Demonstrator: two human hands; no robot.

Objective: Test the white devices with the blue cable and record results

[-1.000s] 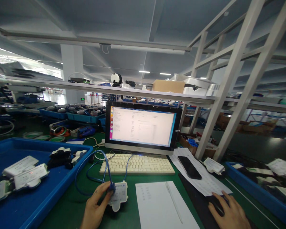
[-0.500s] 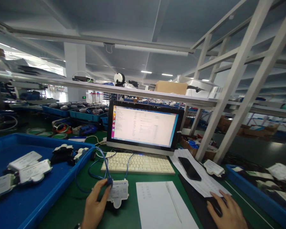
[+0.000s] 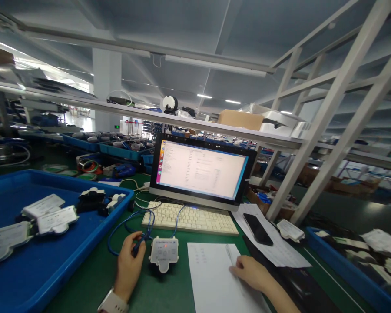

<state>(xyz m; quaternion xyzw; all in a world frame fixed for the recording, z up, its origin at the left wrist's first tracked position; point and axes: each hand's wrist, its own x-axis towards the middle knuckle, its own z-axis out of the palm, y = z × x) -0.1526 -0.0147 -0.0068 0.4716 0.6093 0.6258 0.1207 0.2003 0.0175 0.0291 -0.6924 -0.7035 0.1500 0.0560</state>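
Note:
My left hand (image 3: 130,261) is closed on the plug of a blue cable (image 3: 146,237), just left of a white device with a black base (image 3: 164,251). A red light glows on that device, and another blue lead runs from its top edge toward the keyboard. The held plug is apart from the device. Over a white sheet of paper (image 3: 208,278), the curled fingers of my right hand (image 3: 252,273) pinch a pale pen (image 3: 229,253) that lies on it. Part of the pen is hidden under the hand.
Behind the device are a white keyboard (image 3: 195,221) and a lit monitor (image 3: 202,171). A blue tray (image 3: 94,243) with several white devices stands left; another blue bin (image 3: 345,265) is at right. A phone (image 3: 258,229) rests on printed sheets (image 3: 289,256), beside a black mat (image 3: 308,289).
My left hand has drawn the blue plug left, away from the device, whose red light now shows. My right hand has left the mouse and moved left onto the pen.

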